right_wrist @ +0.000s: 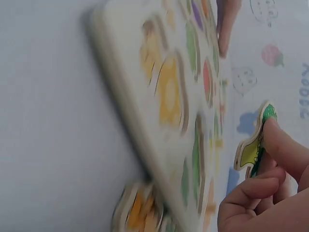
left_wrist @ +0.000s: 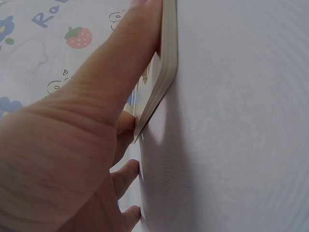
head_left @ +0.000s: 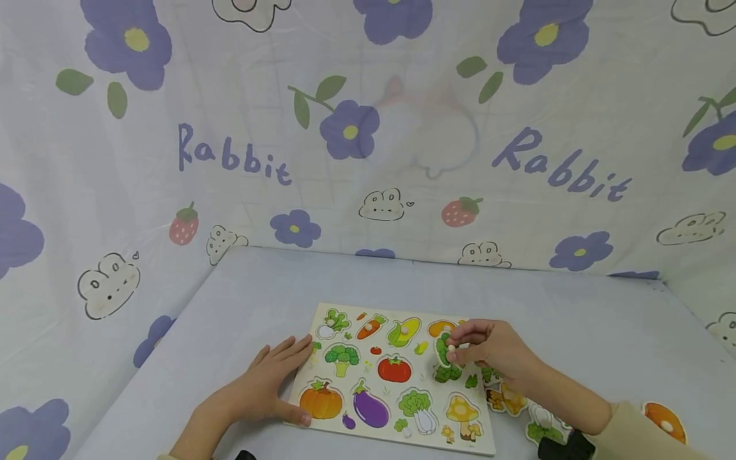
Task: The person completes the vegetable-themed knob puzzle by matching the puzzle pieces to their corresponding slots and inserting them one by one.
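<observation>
Your right hand [head_left: 489, 351] pinches the green vegetable piece [head_left: 441, 350] between thumb and fingers, over the upper right part of the puzzle board [head_left: 422, 378]. In the head view the piece's long axis runs roughly near to far; in the right wrist view its green crown points up and right, its yellowish stem down and left. Your left hand [head_left: 261, 386] lies with fingers extended along the board's left edge, thumb at the near corner. Loose pieces [head_left: 514, 400] lie right of the board.
</observation>
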`<state>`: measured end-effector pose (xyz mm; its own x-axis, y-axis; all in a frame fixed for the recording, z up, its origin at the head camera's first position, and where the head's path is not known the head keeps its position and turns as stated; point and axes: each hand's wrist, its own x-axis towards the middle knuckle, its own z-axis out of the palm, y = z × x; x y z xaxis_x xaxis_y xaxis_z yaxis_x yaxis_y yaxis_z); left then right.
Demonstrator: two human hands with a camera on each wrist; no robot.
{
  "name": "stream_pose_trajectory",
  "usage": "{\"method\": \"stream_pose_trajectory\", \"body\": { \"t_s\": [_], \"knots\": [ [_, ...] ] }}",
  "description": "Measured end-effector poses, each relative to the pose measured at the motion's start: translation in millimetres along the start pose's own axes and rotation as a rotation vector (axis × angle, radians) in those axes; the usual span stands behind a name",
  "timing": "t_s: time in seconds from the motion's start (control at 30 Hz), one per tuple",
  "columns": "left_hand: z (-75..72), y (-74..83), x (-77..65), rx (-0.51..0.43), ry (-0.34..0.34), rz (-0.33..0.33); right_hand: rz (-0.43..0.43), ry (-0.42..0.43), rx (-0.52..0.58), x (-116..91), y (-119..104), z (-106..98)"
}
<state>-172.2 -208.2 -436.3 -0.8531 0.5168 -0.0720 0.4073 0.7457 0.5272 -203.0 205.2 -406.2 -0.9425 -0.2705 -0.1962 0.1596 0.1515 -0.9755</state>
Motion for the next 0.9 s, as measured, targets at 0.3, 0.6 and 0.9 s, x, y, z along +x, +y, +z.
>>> {"method": "stream_pose_trajectory", "body": {
  "t_s": [0.3,0.6,0.9],
  "knots": [
    [-1.9,3.7,0.1,-0.009,-0.001,0.001,0.043,0.064,-0.019,12.8,-10.0,65.5],
    [-0.2,0.8,-0.2,0.003,0.003,0.0,0.016,0.078,0.011,28.2,-9.8,109.8],
    [1.0,-0.9,0.7,0.021,0.003,-0.002,-0.014,0.07,0.005,38.0,-9.4,141.5]
  ]
}}
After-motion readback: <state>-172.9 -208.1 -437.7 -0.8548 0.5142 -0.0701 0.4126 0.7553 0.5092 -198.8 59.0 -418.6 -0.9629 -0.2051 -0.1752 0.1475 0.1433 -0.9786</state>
